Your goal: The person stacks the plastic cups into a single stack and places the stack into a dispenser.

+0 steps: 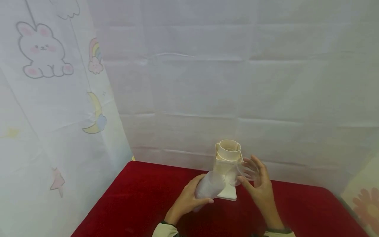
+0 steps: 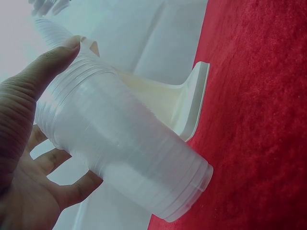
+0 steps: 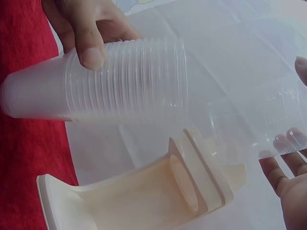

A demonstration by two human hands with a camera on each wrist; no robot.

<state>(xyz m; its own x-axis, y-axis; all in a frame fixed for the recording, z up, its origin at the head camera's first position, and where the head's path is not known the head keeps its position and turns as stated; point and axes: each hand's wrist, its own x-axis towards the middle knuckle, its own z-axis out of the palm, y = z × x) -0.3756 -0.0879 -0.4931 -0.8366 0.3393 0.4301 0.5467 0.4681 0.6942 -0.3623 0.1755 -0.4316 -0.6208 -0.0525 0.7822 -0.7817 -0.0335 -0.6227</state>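
Note:
My left hand [image 1: 186, 201] grips a nested stack of clear plastic cups [image 1: 209, 187], thumb on one side and fingers on the other. In the right wrist view the stacked rims [image 3: 139, 81] point toward the single cup. My right hand [image 1: 263, 189] holds one clear plastic cup [image 3: 256, 120] between thumb and fingers, apart from the stack. Between and just beyond the hands stands a cream cup dispenser [image 1: 226, 164], with a round ring at its top and a flat base. The cups overlap its body in the head view.
A red cloth [image 1: 142, 197] covers the table. Behind it hangs a creased white sheet [image 1: 192, 89], close to the table's back edge. Another sheet, printed with a bunny [image 1: 44, 52], a moon and a rainbow, hangs at the left.

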